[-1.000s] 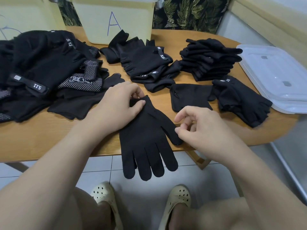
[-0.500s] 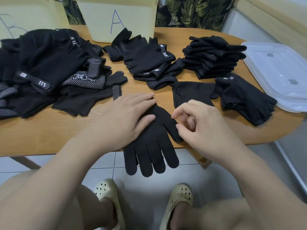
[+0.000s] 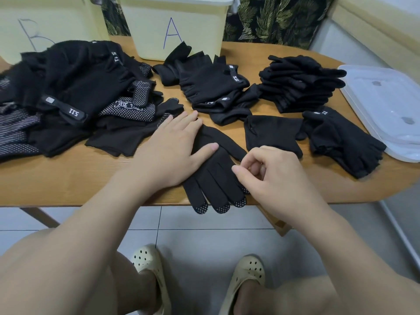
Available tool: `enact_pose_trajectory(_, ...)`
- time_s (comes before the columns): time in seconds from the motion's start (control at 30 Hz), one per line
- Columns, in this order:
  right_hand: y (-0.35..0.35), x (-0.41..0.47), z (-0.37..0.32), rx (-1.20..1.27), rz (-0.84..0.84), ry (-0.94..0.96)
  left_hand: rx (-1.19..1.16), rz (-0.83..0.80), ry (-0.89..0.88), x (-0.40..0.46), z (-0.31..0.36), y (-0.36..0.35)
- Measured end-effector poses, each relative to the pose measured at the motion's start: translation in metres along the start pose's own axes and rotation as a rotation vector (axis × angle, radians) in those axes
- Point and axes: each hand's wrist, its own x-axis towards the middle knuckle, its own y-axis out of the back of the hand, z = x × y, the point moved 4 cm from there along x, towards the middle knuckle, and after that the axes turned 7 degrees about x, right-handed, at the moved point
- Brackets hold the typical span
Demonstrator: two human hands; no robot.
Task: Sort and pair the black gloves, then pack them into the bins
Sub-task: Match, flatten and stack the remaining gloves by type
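Near the centre of the frame the left hand (image 3: 172, 151) is lying flat with straight, spread fingers, pressing down the cuff end of a full-finger black glove (image 3: 213, 178) whose dotted fingertips are hanging just past the front edge of the wooden table (image 3: 56, 183). The right hand (image 3: 272, 176) is sitting just right of it with its fingers curled, thumb and forefinger seeming to be pinching that glove's edge, though the contact itself is too small to be sure of. Judging by the layout, the sorting is partly done: a neat stack of gloves (image 3: 300, 85) is sitting in the upper right, a group of fingerless ones (image 3: 211, 87) is lying at upper centre, and two more small lots, a folded piece (image 3: 272, 133) and a fingerless pair (image 3: 345, 142), are resting to the right. A big jumbled heap (image 3: 68, 98) is filling the left side and looks unsorted. The bin marked A (image 3: 177, 26) and the bin marked B (image 3: 45, 23) are standing along the top edge; their insides are not showing, so whether anything is packed cannot be told. A clear lid (image 3: 386, 110) is lying at far right
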Motion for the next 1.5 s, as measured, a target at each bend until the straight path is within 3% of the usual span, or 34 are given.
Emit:
enact_pose_trajectory(0.3, 0.002, 0.01, 0.005, -0.076, 0.018, -0.139, 0.042, -0.001, 0.038, 0.015, 0.003, -0.001)
enact_pose_trajectory(0.7, 0.021, 0.002, 0.008, -0.153, -0.14, -0.226, 0.063, 0.031, 0.011, 0.017, -0.003, -0.011)
enact_pose_trajectory(0.97, 0.013, 0.0, 0.002, -0.165, -0.077, -0.209, 0.052, 0.02, 0.018, 0.018, -0.004, -0.013)
enact_pose_trajectory(1.5, 0.022, 0.002, 0.006, -0.104, -0.125, -0.239, 0.045, 0.037, 0.019, 0.018, -0.004, -0.014)
